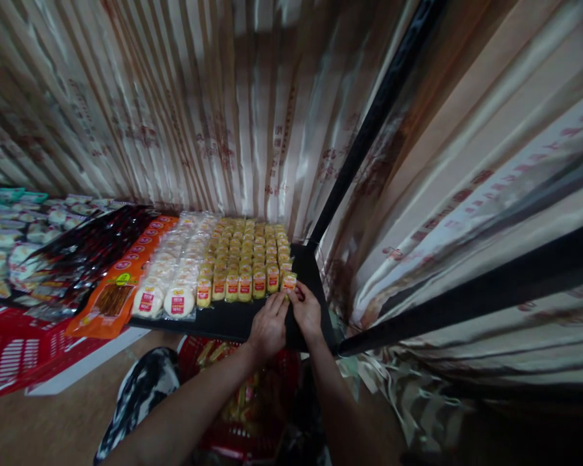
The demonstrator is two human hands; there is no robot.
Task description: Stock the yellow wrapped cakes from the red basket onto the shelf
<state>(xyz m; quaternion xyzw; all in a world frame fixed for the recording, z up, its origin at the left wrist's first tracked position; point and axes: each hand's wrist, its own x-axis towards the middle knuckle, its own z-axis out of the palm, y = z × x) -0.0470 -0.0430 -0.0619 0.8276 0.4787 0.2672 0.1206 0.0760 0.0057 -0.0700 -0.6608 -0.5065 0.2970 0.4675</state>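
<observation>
Small yellow snack packets [245,259] with red labels stand in tight rows on a black shelf [223,321]. At the front right corner of these rows is one yellow snack packet [288,282], with both hands at its near side. My right hand [306,312] pinches it, thumb and fingers drawn together. My left hand [270,325] comes from the left with its fingers held together, their tips against the lower edge of the same packet. Left of the rows lie clear-wrapped round white cakes [179,301], also in rows.
Farther left are an orange snack bag [111,299], dark glossy packets [92,249] and white packets [4,239]. Below the shelf a red basket [291,382] holds yellow packets. A black pole [364,142] rises at the right corner, before pleated curtains [214,103].
</observation>
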